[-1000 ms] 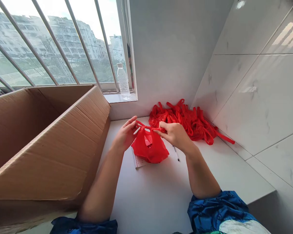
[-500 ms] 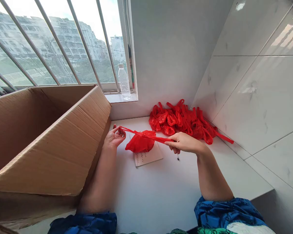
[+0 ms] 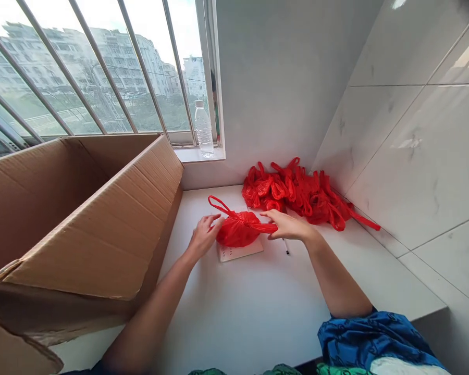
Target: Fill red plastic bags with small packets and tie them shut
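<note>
Right grip (image 3: 288, 227) shut on red plastic bag (image 3: 236, 230), handle end hidden; left grip (image 3: 204, 235) open.

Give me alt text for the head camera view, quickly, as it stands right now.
A gathered red plastic bag rests on a booklet on a white counter, its handle at the right hand, the left hand beside it. A pile of red bags lies behind; a large cardboard box stands left.

A tied red plastic bag (image 3: 236, 230) sits on a small white notepad (image 3: 240, 251) on a white countertop (image 3: 258, 317). The right hand (image 3: 287, 226) reaches its fingertips (image 3: 268, 217) to the bag's stretched handle; the open left hand (image 3: 203, 237) is just beside the bag. A heap of red plastic bags (image 3: 300, 198) lies behind, near a thin black-tipped pen (image 3: 285, 246).
</note>
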The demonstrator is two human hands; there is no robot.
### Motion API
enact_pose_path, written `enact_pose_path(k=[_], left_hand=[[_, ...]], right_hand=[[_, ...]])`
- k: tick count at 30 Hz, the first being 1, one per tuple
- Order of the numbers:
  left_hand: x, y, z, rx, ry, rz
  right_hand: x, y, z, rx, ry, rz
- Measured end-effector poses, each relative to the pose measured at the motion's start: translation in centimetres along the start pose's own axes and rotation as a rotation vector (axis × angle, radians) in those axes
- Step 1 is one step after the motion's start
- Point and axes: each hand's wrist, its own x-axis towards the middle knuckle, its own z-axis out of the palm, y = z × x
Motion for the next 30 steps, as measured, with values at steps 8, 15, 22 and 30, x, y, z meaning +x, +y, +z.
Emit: enact_pose_path(k=[8, 15, 22, 30], left_hand=[[1.0, 1.3, 2.7, 0.205, 0.051, 0.283], [1.5, -0.8, 3.2, 0.015, 0.008, 0.24], [1.3, -2.1, 5.1, 0.258, -0.095, 0.277], [1.4, -3.2, 5.6, 0.294, -0.135, 0.237]], right_hand=[[1.5, -1.5, 1.0, 0.105, 0.068, -0.165], [3.1, 0.3, 4.0, 0.366, 0.303, -0.328], [6.7, 0.0, 10.6, 0.051, 0.241, -0.273], [7.6, 1.3, 12.0, -0.063, 0.148, -0.202]])
